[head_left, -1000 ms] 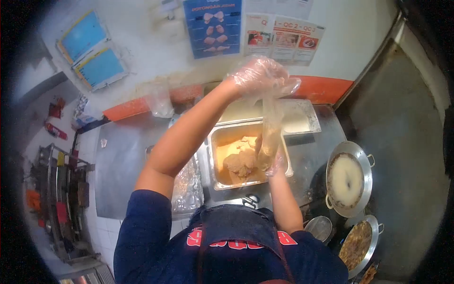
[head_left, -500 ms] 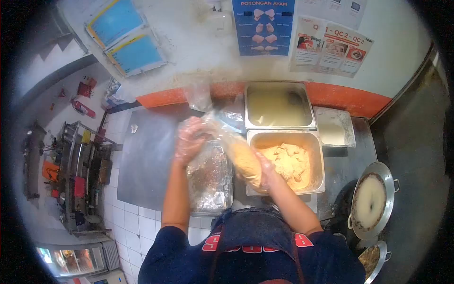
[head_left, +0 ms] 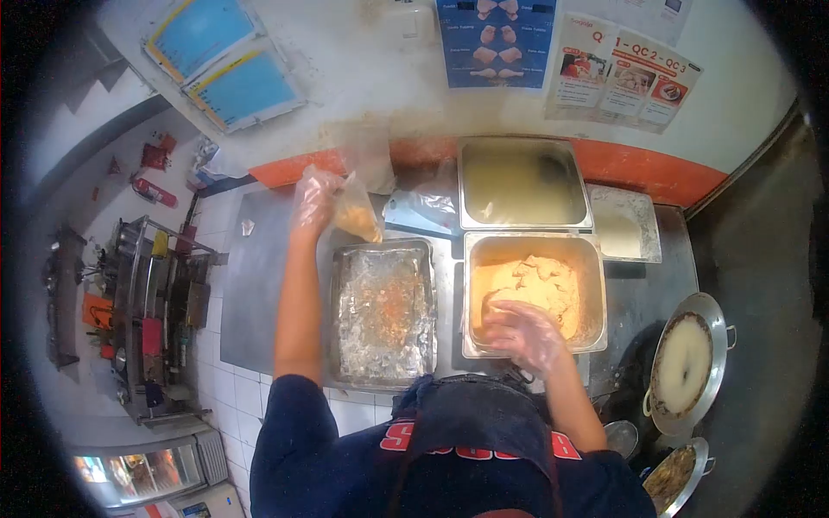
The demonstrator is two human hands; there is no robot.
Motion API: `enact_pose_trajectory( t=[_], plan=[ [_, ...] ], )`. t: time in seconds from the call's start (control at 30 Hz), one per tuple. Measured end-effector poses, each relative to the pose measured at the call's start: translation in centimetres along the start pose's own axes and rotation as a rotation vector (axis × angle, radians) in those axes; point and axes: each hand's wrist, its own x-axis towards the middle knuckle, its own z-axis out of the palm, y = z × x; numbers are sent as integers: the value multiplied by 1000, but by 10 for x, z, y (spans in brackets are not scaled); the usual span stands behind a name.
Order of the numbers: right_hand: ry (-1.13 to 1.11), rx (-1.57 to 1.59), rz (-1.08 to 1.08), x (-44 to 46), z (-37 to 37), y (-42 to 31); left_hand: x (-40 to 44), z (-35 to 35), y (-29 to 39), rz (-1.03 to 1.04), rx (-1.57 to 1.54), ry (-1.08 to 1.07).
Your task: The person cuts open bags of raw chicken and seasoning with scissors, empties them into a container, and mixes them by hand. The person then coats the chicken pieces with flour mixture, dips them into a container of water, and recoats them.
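Observation:
My left hand [head_left: 318, 194], in a clear plastic glove, grips the top of a clear plastic bag [head_left: 357, 210] with some orange-yellow powder low in it. The bag hangs beyond the far edge of a shallow metal tray [head_left: 343, 367], whose base has crumbs and a wet-looking sheen. My right hand [head_left: 525, 335], also gloved, is over the near left part of a deep metal pan [head_left: 597, 289], fingers spread and holding nothing. Pale orange flour [head_left: 553, 289] with lumpy coated pieces lies in that pan. Whether my fingertips touch the flour I cannot tell.
Behind the flour pan stands a pan of cloudy yellowish liquid [head_left: 518, 186]. Beside it is a container of white powder [head_left: 617, 233]. Two woks stand at right, one with pale foamy contents [head_left: 686, 363]. A blue-and-clear packet [head_left: 420, 211] lies behind the tray.
The bag has moved left and away from my right hand, hanging from my left hand with much less powder visible. My right hand has let go of it and opened over the flour pan.

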Motion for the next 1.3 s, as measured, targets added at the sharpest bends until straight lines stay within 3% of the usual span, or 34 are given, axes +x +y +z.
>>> enact_pose_trajectory(
  t=[0.1,0.2,0.27,0.4,0.47,0.5,0.57,0.6,0.67,0.7,0.77,0.8,0.87,0.93,0.97,1.0,1.07,1.1,1.17,1.2,1.27,1.3],
  plan=[
    [91,32,-115,-26,-20,0,27,41,-26,-164,103,7],
    [173,83,-178,-37,-37,-1,62,78,-33,-297,262,-170],
    [285,70,-319,-44,-43,-2,68,125,-57,-353,201,68],
    [541,-71,-436,-55,-56,-9,79,138,-58,-356,75,106],
    [701,-318,-474,-53,-72,-11,76,55,21,-448,-45,53],
    [730,-314,-474,-46,-99,-10,72,65,23,-436,-66,38],
    [662,-916,-567,-31,-150,-10,60,79,6,-310,52,268],
    [667,-919,-563,-28,-138,-20,53,79,10,-312,46,265],
    [569,-1808,-392,-13,-82,-33,39,72,20,-270,155,320],
    [565,-1808,-392,-1,-68,-26,32,70,29,-272,157,319],
    [518,-1942,-251,21,-43,-13,21,67,61,27,-7,664],
    [519,-1941,-254,31,-38,-11,11,75,78,-20,-80,631],
    [535,-2003,83,56,-40,-12,-13,74,134,-41,-279,534],
    [454,-2044,43,74,-71,-16,-39,75,196,45,-535,393],
    [361,-2086,13,74,-81,-16,-49,78,220,39,-554,178],
    [379,-2080,16,62,-75,-18,-64,77,248,19,-758,105],
    [568,-1735,-44,30,-50,-32,-77,83,287,60,-625,-335],
    [560,-1695,-133,26,-65,-36,-81,87,300,72,-635,-329],
    [585,-1688,-195,11,-47,-52,-90,91,324,152,-314,-635],
    [596,-1668,-265,5,-43,-58,-88,85,331,159,-317,-640],
    [594,-1600,-322,14,-79,-65,-68,73,340,69,-118,-898],
    [661,-1653,-288,19,-95,-71,-62,87,337,56,-177,-899]
  ],
)
